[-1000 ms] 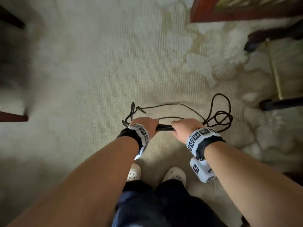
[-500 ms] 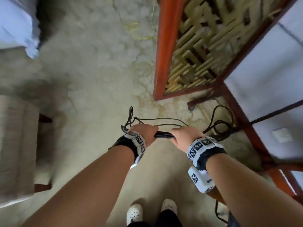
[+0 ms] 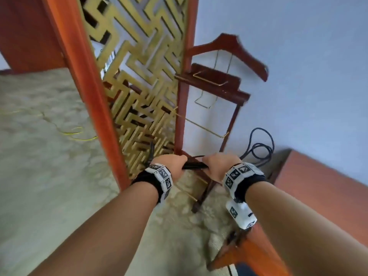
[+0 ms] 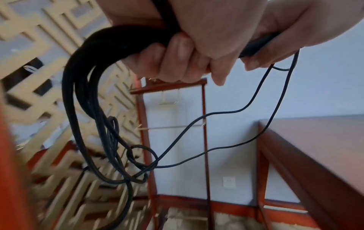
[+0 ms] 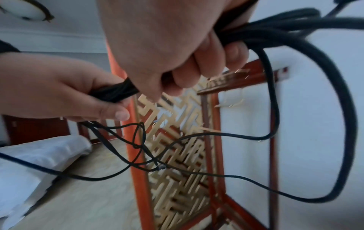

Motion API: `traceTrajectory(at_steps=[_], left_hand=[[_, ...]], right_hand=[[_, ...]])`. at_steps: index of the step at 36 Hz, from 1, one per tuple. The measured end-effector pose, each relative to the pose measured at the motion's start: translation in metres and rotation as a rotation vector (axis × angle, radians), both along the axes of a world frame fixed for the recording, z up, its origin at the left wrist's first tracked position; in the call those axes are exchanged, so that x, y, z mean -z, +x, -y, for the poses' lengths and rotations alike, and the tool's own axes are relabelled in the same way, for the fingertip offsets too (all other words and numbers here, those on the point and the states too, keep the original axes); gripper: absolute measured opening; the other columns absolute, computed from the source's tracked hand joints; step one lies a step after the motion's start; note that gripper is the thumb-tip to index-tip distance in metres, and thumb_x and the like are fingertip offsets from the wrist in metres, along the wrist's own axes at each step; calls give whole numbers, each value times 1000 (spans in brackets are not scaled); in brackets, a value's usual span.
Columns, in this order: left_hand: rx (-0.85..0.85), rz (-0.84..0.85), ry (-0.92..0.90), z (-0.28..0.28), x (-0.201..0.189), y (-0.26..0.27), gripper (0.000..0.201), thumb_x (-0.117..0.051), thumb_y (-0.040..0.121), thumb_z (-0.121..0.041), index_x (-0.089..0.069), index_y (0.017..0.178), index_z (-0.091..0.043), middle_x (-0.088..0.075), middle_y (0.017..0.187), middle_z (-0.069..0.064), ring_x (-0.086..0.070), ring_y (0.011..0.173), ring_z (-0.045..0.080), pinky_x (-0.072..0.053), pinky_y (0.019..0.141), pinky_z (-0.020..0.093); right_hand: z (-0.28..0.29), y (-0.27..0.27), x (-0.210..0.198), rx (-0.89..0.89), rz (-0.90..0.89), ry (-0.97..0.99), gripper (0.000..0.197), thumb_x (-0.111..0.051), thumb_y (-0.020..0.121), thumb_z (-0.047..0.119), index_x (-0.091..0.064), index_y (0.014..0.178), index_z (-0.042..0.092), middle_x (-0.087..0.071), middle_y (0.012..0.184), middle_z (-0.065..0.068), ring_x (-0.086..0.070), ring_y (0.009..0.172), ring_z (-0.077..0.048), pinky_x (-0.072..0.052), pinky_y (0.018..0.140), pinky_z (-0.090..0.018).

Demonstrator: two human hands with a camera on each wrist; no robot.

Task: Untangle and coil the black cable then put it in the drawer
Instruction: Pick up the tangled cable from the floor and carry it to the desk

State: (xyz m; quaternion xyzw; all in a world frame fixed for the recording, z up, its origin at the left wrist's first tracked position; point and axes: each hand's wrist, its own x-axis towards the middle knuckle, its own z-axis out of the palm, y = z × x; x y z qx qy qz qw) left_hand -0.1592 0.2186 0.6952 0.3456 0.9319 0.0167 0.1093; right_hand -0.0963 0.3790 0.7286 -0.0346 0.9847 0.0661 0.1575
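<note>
Both hands hold a bundled black cable (image 3: 194, 166) stretched between them at waist height. My left hand (image 3: 171, 163) grips one end of the bundle, where loops (image 4: 94, 109) bend down and knot loosely with thin strands. My right hand (image 3: 216, 163) grips the other end, and thick loops (image 3: 260, 148) arch out past it to the right. In the right wrist view the right hand (image 5: 177, 65) is fisted on the cable (image 5: 275, 35), and the left hand (image 5: 82, 96) holds the bundle beside it. Thin strands (image 5: 177, 140) hang tangled below. No drawer shows.
A red-framed screen with gold lattice (image 3: 139, 86) stands straight ahead. Beside it is a wooden valet stand (image 3: 219, 80) against a pale wall. A reddish wooden table (image 3: 318, 192) runs along the right. Patterned carpet (image 3: 39, 156) with a yellow cord (image 3: 75, 134) lies left.
The view has swung up from the carpet and my feet to the screen, valet stand and wall. Both hands keep the same grip on the cable bundle.
</note>
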Motion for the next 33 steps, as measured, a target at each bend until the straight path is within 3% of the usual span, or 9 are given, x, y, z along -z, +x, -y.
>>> traceTrajectory(at_steps=[2,4,7,10,14,19,24,29,33], left_hand=[[74,-49,44,-33,-21,10,14,-44,97,-31,-48,100,-18,-63,90,4,-60,77,28,-51,68,37],[139,-97,72,-69,-43,24,17,-46,97,-33,-49,104,-18,-64,94,5,-61,81,28,-48,67,35],[223,-136,91,-127,-76,46,16,-46,97,-28,-51,108,-18,-63,97,5,-60,85,28,-43,67,33],[342,-185,125,-187,-104,67,17,-48,96,-31,-50,107,-18,-62,96,5,-61,87,29,-48,72,35],[456,-280,187,-269,-132,99,13,-48,95,-28,-51,103,-18,-52,81,1,-57,77,28,-38,63,32],[623,-339,259,-368,-153,146,13,-44,96,-28,-47,99,-16,-39,65,-5,-42,59,22,-34,57,31],[761,-329,293,-445,-146,187,17,-43,97,-29,-49,102,-15,-53,75,1,-50,66,24,-35,56,30],[863,-275,267,-504,-122,218,13,-43,97,-25,-46,103,-14,-41,66,-3,-49,63,25,-34,53,29],[961,-210,230,-543,-86,245,26,-43,98,-39,-46,105,-14,-53,77,0,-54,71,26,-37,58,32]], right_hand=[[-31,17,-25,32,-21,15,20,-43,93,33,-55,104,22,-64,92,0,-60,80,-24,-49,67,-32],[-64,37,-51,76,-47,23,18,-45,93,31,-55,105,21,-64,93,-1,-56,77,-22,-41,62,-28],[-114,73,-83,171,-83,35,13,-43,93,31,-51,98,21,-57,83,0,-52,73,-20,-40,63,-30],[-164,112,-107,265,-169,69,16,-41,93,32,-50,97,20,-53,78,2,-52,71,-21,-38,60,-29],[-231,168,-129,380,-311,136,23,-42,93,35,-54,101,17,-54,76,0,-50,68,-23,-33,56,-29],[-306,236,-147,516,-406,230,25,-39,96,35,-53,103,16,-66,91,-7,-45,67,-25,-29,55,-28],[-360,287,-137,684,-397,270,26,-38,95,36,-54,103,17,-67,90,-6,-56,75,-29,-35,58,-30],[-402,324,-104,857,-370,253,25,-36,96,36,-52,101,17,-67,91,-5,-58,76,-29,-39,61,-30],[-430,354,-62,941,-339,204,23,-38,95,34,-50,105,16,-66,87,-4,-61,78,-29,-43,61,-31]])
